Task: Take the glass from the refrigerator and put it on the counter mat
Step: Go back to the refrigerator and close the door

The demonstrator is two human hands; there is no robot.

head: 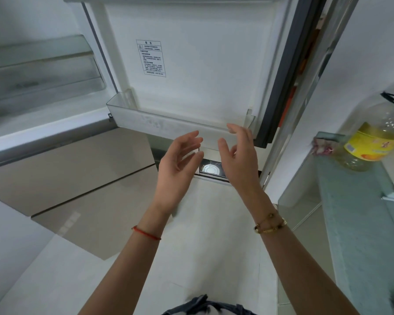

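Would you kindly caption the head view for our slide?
Both empty hands, left hand and right hand, raised open before the refrigerator door shelf; no glass visible.

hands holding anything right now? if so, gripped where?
Nothing. Left hand and right hand are both open and empty, in front of the fridge door shelf. No glass visible.

Two bare hands — the left hand [180,162] and the right hand [238,155] — are raised palms facing, fingers spread, holding nothing, just below the clear plastic door shelf [168,123] of an open white refrigerator door [203,64]. A yellow-labelled clear oil bottle [371,137] stands on the pale green table [359,223] at right.
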